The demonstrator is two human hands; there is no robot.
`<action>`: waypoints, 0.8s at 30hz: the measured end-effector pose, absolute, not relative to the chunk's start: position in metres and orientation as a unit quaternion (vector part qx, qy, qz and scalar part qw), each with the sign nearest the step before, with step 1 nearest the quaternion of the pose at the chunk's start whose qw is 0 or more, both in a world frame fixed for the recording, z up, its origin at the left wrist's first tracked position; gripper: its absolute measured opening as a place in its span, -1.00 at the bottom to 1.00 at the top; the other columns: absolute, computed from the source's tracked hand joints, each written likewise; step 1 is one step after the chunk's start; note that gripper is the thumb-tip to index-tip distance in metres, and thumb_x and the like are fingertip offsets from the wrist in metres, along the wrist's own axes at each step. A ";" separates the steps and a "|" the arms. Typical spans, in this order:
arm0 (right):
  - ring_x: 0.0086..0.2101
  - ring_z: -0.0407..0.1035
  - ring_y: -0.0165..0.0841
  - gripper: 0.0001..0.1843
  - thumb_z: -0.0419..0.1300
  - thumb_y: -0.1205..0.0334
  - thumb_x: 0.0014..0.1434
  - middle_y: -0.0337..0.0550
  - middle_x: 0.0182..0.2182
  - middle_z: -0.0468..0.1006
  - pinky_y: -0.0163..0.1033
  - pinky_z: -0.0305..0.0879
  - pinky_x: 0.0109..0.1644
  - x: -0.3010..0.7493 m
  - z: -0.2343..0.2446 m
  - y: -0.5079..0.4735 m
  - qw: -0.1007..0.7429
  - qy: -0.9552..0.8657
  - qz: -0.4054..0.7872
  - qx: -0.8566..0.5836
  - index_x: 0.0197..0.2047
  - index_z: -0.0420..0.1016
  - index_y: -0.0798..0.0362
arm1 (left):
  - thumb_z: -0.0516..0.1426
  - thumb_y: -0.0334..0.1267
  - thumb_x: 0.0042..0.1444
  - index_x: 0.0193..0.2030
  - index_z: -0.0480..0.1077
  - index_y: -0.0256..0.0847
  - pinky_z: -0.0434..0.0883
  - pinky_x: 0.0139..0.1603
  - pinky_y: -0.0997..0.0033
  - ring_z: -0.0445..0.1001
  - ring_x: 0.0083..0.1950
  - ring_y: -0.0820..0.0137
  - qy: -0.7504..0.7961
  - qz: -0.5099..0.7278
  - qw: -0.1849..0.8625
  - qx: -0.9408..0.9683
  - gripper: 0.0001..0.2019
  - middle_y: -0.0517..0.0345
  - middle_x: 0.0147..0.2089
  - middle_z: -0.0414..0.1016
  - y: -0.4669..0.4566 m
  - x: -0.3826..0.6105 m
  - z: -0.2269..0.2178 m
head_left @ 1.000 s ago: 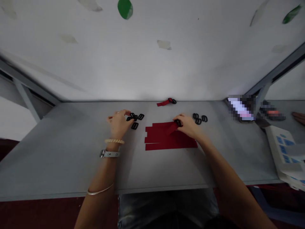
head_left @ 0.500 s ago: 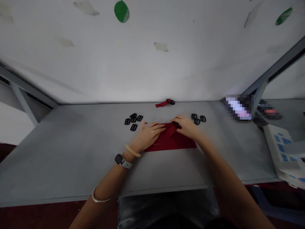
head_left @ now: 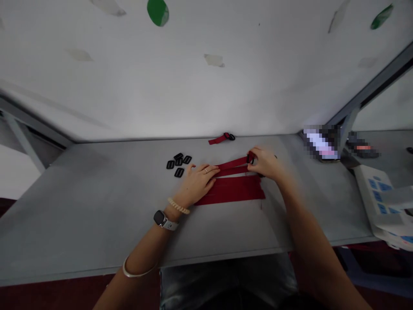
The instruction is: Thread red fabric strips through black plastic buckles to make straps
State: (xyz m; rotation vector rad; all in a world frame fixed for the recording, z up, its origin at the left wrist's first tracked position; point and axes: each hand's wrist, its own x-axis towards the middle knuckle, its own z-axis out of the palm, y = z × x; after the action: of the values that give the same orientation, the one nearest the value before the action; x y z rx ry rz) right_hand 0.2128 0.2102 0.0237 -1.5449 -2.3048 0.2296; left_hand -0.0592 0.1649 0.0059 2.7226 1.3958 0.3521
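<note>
My left hand (head_left: 197, 184) lies flat with fingers stretched over the left end of several red webbing strips (head_left: 237, 189) laid side by side. Between thumb and fingertips, my right hand (head_left: 266, 163) pinches a black buckle (head_left: 249, 158) at the right end of a red strap (head_left: 232, 163). That strap runs leftward under my left fingers. Left of my left hand sits a loose group of black slider buckles (head_left: 179, 162). Farther back lies a short red strap (head_left: 217, 140) with black hardware on its right end.
The grey table (head_left: 97, 206) meets a white wall (head_left: 161, 94) at the back. A blurred-out phone-like device (head_left: 322, 144) is at the back right. A white machine (head_left: 377, 198) with blue markings stands at the right edge.
My right hand has moved right with the buckle, drawing the red strap out straight. The black rings at the right are now mostly hidden behind it. My left hand stays on the webbing.
</note>
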 end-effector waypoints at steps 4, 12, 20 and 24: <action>-0.31 0.46 -0.24 -0.74 0.24 0.39 -0.10 -0.08 -0.29 0.58 -0.19 0.33 -0.18 0.226 0.031 0.210 0.239 -0.788 0.128 -0.553 -0.24 0.52 0.08 | 0.00 -0.27 0.34 0.22 0.36 -0.06 0.16 0.25 -0.05 0.36 0.25 0.19 0.455 0.112 0.030 0.883 -0.65 0.12 0.26 0.44 0.166 -0.059 0.004; -0.34 0.45 -0.27 -0.69 0.26 0.38 -0.14 -0.10 -0.34 0.60 -0.15 0.37 -0.18 0.235 0.031 0.210 0.288 -0.767 0.180 -0.544 -0.23 0.57 0.08 | 0.00 -0.26 0.33 0.22 0.35 -0.05 0.17 0.26 -0.04 0.35 0.27 0.19 0.459 0.118 0.037 0.880 -0.65 0.13 0.27 0.42 0.166 -0.059 0.003; -0.36 0.48 -0.28 -0.68 0.28 0.28 -0.12 -0.17 -0.40 0.60 -0.17 0.42 -0.26 0.246 0.029 0.211 0.358 -0.716 0.270 -0.534 -0.20 0.60 0.04 | -0.05 -0.30 0.35 0.28 0.28 -0.10 0.26 0.22 0.11 0.28 0.33 0.26 0.443 0.113 0.044 0.888 -0.61 0.16 0.35 0.33 0.166 -0.055 0.000; -0.37 0.50 -0.27 -0.68 0.29 0.27 -0.10 -0.16 -0.41 0.61 -0.15 0.45 -0.22 0.248 0.031 0.211 0.366 -0.712 0.258 -0.541 -0.19 0.60 0.04 | -0.07 -0.31 0.35 0.30 0.25 -0.09 0.25 0.25 0.12 0.28 0.33 0.27 0.439 0.112 0.041 0.890 -0.59 0.15 0.35 0.32 0.166 -0.056 -0.002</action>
State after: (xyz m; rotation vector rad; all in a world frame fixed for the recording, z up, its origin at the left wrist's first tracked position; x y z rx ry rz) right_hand 0.2482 0.2106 0.0313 -1.3902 -1.8311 0.6642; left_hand -0.0557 0.1657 -0.0021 2.7259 1.3443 0.3429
